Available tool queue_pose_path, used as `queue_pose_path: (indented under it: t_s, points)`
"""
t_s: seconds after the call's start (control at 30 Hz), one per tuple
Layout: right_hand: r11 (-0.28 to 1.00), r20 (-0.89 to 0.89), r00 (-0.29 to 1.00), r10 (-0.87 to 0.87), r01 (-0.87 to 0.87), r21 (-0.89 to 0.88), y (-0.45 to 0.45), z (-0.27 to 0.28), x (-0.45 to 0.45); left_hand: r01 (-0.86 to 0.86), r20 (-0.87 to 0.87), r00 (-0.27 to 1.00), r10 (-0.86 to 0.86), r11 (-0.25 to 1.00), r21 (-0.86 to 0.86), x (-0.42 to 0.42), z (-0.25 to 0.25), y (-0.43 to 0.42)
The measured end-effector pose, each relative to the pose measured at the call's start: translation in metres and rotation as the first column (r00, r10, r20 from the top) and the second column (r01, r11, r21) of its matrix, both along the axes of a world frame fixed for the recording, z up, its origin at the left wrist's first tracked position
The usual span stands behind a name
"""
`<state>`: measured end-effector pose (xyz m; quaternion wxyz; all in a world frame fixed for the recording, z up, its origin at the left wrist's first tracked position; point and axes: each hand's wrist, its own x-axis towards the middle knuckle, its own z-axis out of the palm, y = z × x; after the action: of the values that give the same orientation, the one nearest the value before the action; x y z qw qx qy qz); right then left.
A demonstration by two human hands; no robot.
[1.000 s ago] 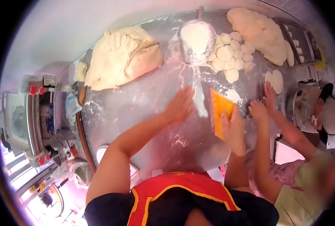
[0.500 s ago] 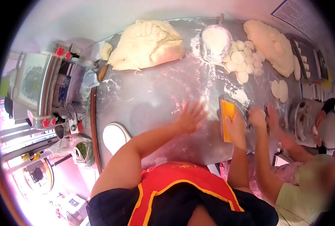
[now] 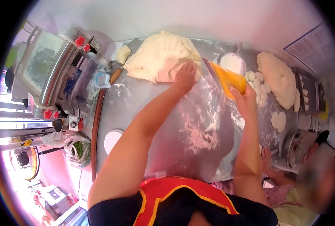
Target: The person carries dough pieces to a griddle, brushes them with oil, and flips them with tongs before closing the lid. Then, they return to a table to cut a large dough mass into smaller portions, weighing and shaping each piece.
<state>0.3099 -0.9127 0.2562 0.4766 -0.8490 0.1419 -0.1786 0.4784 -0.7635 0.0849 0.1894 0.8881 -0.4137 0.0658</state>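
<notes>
My left hand (image 3: 186, 77) rests on the lower right side of a large dough mass (image 3: 158, 56), its fingers extended over the surface. My right hand (image 3: 245, 98) grips a yellow scraper (image 3: 228, 78), which is tilted just right of that dough. Behind the scraper lies a scoop of white flour (image 3: 233, 63), partly covered by it. Small round dough pieces (image 3: 258, 88) sit close to the right of my right hand. Loose flour (image 3: 199, 133) is scattered on the metal table below the scraper.
A second long dough mass (image 3: 275, 77) and two flat dough ovals (image 3: 278, 121) are at the right. A co-worker's hand (image 3: 266, 158) is at the lower right. At the left stand a machine (image 3: 54, 75), a white round lid (image 3: 113, 141) and a bag of greens (image 3: 78, 150).
My left hand has moved up from the tabletop onto the large dough. My right hand has carried the yellow scraper up towards the dough. The view has shifted.
</notes>
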Motion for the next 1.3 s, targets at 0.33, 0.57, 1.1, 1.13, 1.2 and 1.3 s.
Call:
queue_pose_path:
  t_s: [0.33,0.57,1.1,1.13,1.2,1.3]
  points:
    - [0.685,-0.366,0.82,0.441,-0.571,-0.453,0.018,-0.033,0.184,0.021,0.119,0.993,-0.016,0.999,-0.039,0.007,-0.018,-0.008]
    - [0.547,-0.565,0.717,0.407,-0.687,-0.478,0.034,-0.071,0.217,0.02,0.096,0.995,0.0,0.977,-0.21,-0.012,-0.028,0.0]
    - [0.478,-0.344,0.877,0.336,-0.473,-0.74,0.069,-0.109,0.188,-0.01,-0.128,0.992,-0.002,0.996,-0.094,-0.033,-0.012,0.03]
    - [0.491,-0.347,0.873,0.342,-0.481,-0.726,0.061,-0.099,0.186,0.052,-0.253,0.966,-0.053,0.999,-0.008,-0.031,-0.006,0.042]
    - [0.675,-0.324,0.937,0.131,-0.324,-0.663,0.038,-0.054,0.159,0.04,-0.101,0.994,-0.05,0.994,-0.099,-0.035,-0.016,0.052]
    - [0.972,-0.265,0.962,0.064,-0.121,-0.203,-0.016,-0.018,0.098,0.045,-0.051,0.997,-0.051,0.992,-0.122,-0.034,-0.015,0.049]
